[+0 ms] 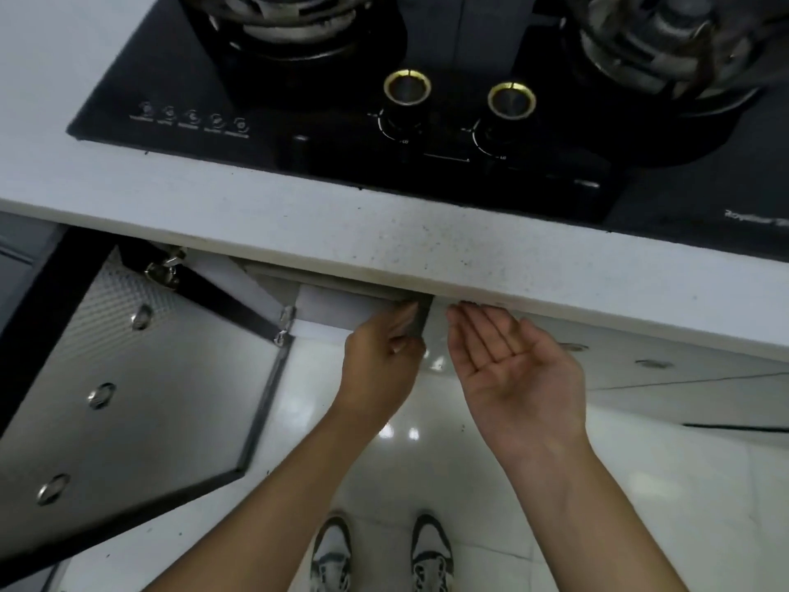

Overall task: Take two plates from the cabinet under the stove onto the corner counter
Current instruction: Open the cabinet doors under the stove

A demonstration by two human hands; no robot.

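Head view: left hand (384,356) gripping right cabinet door (420,322) edge (left door (141,378) swung outward), right hand (516,365) open, palm-up, empty.

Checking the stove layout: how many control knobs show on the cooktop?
2. The left knob and the right knob sit side by side at the cooktop's front centre, between the burners.

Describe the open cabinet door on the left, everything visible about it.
The cabinet door is swung wide open to the left below the counter. Its inner face shows: a pale grey panel in a dark frame, textured near the top, with several round metal fittings. A metal hinge joins its top corner to the cabinet. Neither hand touches it; the left hand grips the neighbouring door's edge.
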